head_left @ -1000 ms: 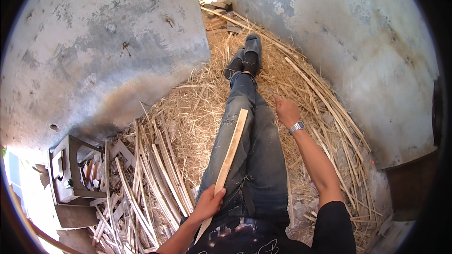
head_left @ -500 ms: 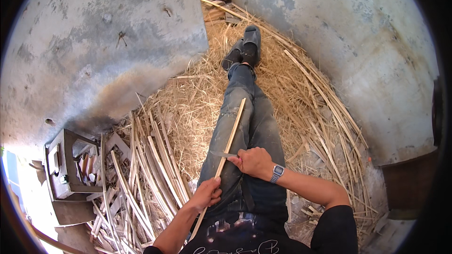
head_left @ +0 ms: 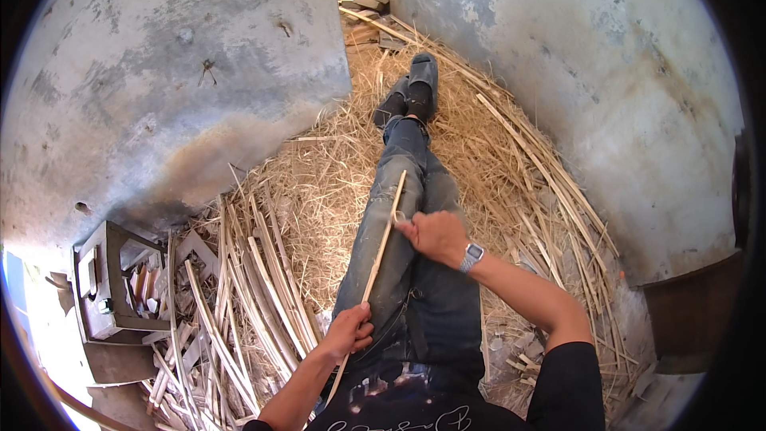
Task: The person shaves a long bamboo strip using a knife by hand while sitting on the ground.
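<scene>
Person's sitting on the floor with legs stretched out over a heap of straw [head_left: 319, 183]. Left hand [head_left: 349, 334] is gripping the lower end of a thin bamboo strip [head_left: 385, 233] that's lying along the left leg. Right hand [head_left: 435, 235] is clenched against the strip higher up. More split strips [head_left: 247, 287] piled just left, beside a small wooden frame [head_left: 108, 279]

The thin stick [head_left: 383, 243] looks like pale, dry, matt split wood, as do the rough strips [head_left: 239, 295] heaped beside the faded denim jeans [head_left: 399, 271]. Coarse dry straw [head_left: 335, 168] covers the floor between rough, stained concrete walls [head_left: 159, 72]; the wristwatch [head_left: 472, 256] looks metallic.
</scene>
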Tool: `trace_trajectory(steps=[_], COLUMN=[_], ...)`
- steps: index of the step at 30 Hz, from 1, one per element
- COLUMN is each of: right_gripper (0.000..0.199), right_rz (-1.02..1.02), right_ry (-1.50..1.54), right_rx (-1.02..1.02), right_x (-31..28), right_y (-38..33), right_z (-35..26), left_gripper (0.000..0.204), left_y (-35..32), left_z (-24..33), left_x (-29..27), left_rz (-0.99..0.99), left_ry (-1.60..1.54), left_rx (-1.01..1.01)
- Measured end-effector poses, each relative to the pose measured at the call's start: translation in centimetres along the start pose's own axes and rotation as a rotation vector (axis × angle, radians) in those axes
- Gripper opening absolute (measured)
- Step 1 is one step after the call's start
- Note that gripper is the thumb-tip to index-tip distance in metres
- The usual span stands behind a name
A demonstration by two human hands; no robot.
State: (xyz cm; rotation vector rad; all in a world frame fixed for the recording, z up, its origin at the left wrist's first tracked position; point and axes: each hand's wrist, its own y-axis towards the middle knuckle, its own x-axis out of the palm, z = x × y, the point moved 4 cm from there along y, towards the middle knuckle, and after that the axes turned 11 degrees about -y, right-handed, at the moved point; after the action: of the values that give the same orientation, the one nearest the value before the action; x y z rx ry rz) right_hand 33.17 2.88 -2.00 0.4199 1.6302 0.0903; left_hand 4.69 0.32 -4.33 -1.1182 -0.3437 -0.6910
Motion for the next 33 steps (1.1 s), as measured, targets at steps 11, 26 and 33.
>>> trace_trajectory(steps=[11, 26, 33], right_gripper=[0.066, 0.072, 0.069], right_rz=[0.055, -0.014, -0.360], right_ry=[-0.068, -0.140, 0.080], right_rx=[-0.136, 0.294, -0.064], right_x=[1.5, 0.2, -2.8], right_y=[3.2, 3.9, -3.2], right_z=[2.1, 11.9, -4.2], left_gripper=[0.042, 0.044, 0.046], left_y=[0.1, -1.3, 0.2], left_z=[0.5, -1.2, -1.1], left_x=[0.1, -0.8, -2.5], left_rz=[0.021, -0.031, -0.245], left_ry=[-0.026, -0.082, -0.421], left_rx=[-0.030, -0.096, -0.285])
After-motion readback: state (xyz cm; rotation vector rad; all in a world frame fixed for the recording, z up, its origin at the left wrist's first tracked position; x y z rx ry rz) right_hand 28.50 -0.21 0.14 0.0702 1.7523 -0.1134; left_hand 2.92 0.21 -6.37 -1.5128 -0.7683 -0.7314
